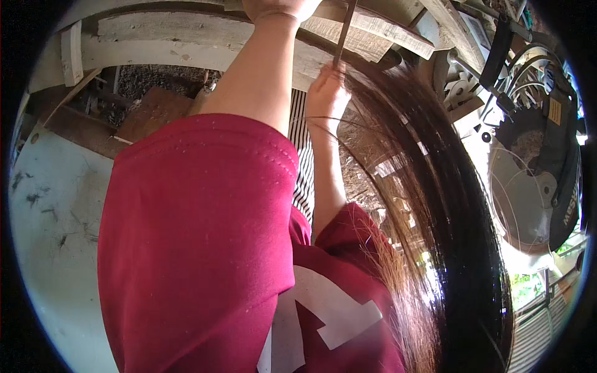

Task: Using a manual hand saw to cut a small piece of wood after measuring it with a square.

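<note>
My left forearm, in a dark red sleeve, stretches up to the top edge, where my left hand [281, 9] lies on or just above the pale wooden planks. Its fingers are cut off by the frame. Lower and to the right, my right hand [328, 93] is closed around the lower end of a thin, dark brown strip [346, 31]. This strip slants up past the planks and out of the picture; its exact kind is unclear. A pale wooden plank [180, 53] runs behind both arms.
Long dark hair [454, 217] hangs across the right side and hides part of the scene. A circular saw with a toothed blade [525, 140] and black body stands at far right. A pale blue-grey board [62, 224] lies at left, near a brown wooden piece [155, 115].
</note>
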`<state>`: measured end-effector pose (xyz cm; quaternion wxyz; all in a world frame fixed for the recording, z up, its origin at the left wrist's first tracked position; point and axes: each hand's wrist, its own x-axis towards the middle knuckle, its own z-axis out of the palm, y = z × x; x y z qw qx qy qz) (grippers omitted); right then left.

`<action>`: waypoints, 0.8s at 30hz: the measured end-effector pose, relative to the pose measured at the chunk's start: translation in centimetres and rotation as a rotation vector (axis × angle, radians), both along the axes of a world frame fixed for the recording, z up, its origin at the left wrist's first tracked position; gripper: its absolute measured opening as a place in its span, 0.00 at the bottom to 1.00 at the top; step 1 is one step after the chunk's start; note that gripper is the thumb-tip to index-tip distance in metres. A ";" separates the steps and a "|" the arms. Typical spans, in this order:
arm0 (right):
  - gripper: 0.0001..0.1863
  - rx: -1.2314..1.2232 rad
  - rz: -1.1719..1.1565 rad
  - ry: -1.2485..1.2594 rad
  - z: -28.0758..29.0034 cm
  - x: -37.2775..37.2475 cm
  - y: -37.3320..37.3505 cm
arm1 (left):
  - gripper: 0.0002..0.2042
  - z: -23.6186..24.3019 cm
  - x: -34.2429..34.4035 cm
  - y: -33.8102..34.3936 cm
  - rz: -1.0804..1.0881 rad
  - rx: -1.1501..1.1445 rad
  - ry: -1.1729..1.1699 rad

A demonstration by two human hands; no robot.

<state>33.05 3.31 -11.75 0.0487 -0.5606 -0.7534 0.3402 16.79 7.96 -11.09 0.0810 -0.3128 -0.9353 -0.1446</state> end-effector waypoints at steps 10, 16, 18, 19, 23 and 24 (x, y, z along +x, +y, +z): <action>0.09 -0.041 0.007 -0.042 0.3 2.7 -2.6 | 0.23 0.3 -0.2 0.1 0.038 -0.066 -0.132; 0.12 -0.316 -0.404 0.054 -0.7 6.0 -5.3 | 0.22 -0.3 1.1 0.9 0.025 -0.053 -0.160; 0.13 -0.613 -0.826 0.196 -0.5 7.9 -7.5 | 0.22 -0.6 1.0 0.5 0.012 -0.052 -0.132; 0.13 -0.377 -0.373 0.032 -0.1 7.6 -8.5 | 0.22 -0.4 -0.4 -0.9 0.039 -0.065 -0.070; 0.13 -0.137 -0.036 -0.068 -1.6 3.4 -2.3 | 0.22 -0.3 0.3 0.0 0.000 -0.060 -0.098; 0.13 -0.147 -0.039 -0.060 -1.4 1.9 -1.5 | 0.22 -0.5 0.1 0.0 0.009 -0.052 -0.074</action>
